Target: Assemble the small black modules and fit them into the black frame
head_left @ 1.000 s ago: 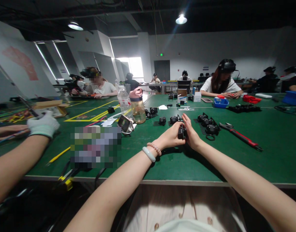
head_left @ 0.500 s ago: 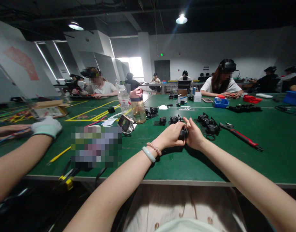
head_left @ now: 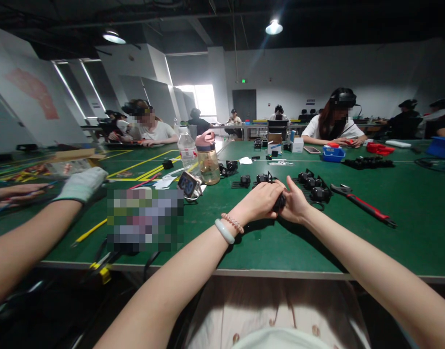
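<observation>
Room: dim, near-black ceiling. Sources: lamp (head_left: 274, 27) at twelve o'clock, faint bluish flare beside it; second lamp (head_left: 114, 37) at eleven; window (head_left: 203, 101) near twelve, blown white. Counter (head_left: 357, 247): soft dark shadows beneath the forearms. Edges: wide-angle stretch. Gloved hand (head_left: 80, 185), nine o'clock: slightly blurred. Pixelated block (head_left: 144, 218): detail unreadable.

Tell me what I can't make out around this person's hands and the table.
All in the head view:
Black part between the left hand and right hand: mostly hidden by the hands.
Patterned item: masked by pixelation.
Label print on the clear bottle: too small.
Blue bin: cut off by the right edge.
</observation>
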